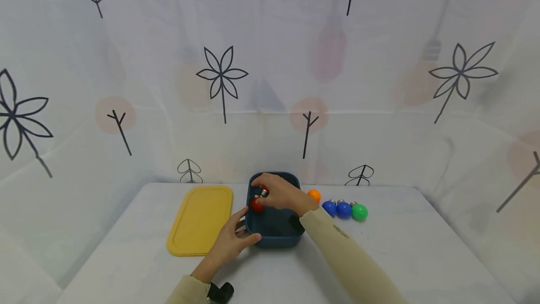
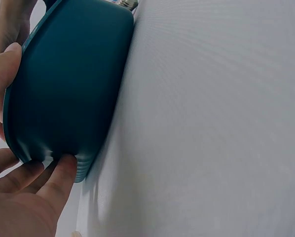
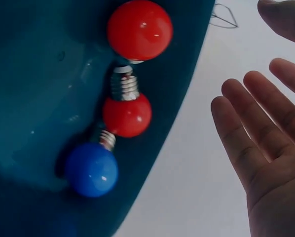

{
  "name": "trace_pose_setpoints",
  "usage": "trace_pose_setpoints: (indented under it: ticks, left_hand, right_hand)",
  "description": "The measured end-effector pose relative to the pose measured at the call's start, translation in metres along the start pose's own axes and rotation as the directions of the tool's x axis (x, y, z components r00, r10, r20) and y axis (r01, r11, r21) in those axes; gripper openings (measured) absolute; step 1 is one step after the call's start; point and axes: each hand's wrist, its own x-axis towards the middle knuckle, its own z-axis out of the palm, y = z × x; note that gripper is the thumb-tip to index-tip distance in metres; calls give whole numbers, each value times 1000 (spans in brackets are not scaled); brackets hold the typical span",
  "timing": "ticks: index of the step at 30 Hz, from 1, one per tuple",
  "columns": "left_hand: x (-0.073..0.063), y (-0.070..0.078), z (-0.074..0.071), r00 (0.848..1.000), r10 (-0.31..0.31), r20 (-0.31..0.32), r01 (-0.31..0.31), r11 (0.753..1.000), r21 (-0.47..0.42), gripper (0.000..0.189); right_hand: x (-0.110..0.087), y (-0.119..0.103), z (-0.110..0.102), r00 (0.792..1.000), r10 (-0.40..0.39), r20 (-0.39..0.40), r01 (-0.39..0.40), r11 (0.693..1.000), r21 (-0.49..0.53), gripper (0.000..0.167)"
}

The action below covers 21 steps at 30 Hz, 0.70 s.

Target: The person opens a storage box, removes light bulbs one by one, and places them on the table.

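Observation:
A dark teal plastic box (image 1: 274, 240) stands on the table. My left hand (image 1: 234, 238) holds its near left corner, thumb at the rim and fingers against the outside of the wall, as the left wrist view (image 2: 29, 197) also shows. Over the box is my right hand (image 1: 282, 196), reaching in from the right. In the right wrist view that hand (image 3: 271, 138) has its fingers extended and grasps nothing. Two red light bulbs (image 3: 140, 29) and a blue light bulb (image 3: 92, 170), all with metal screw bases, lie inside along one wall.
Left of the box lies a yellow rectangular lid (image 1: 200, 222). To the right sit an orange bulb (image 1: 314, 195), two blue bulbs (image 1: 343, 210) and a green bulb (image 1: 359, 212). A patterned white cloth (image 1: 270, 144) hangs behind the table.

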Motion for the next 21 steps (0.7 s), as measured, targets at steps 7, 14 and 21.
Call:
trace_pose_setpoints:
  ticks: [7,14,21]
  left_hand:
    - [2,-2,-1,1000,-8,4,8,1000,0,88]
    - [-10,25,-1,1000,-10,6,10,1000,9,84]
    - [0,-2,-1,1000,15,11,-15,1000,15,91]
  right_hand:
    - [11,9,11,998,35,57,-36,999,13,47]
    - [20,13,26,993,72,97,-71,997,-13,44]
    - [22,16,36,989,108,101,-105,994,-37,42]
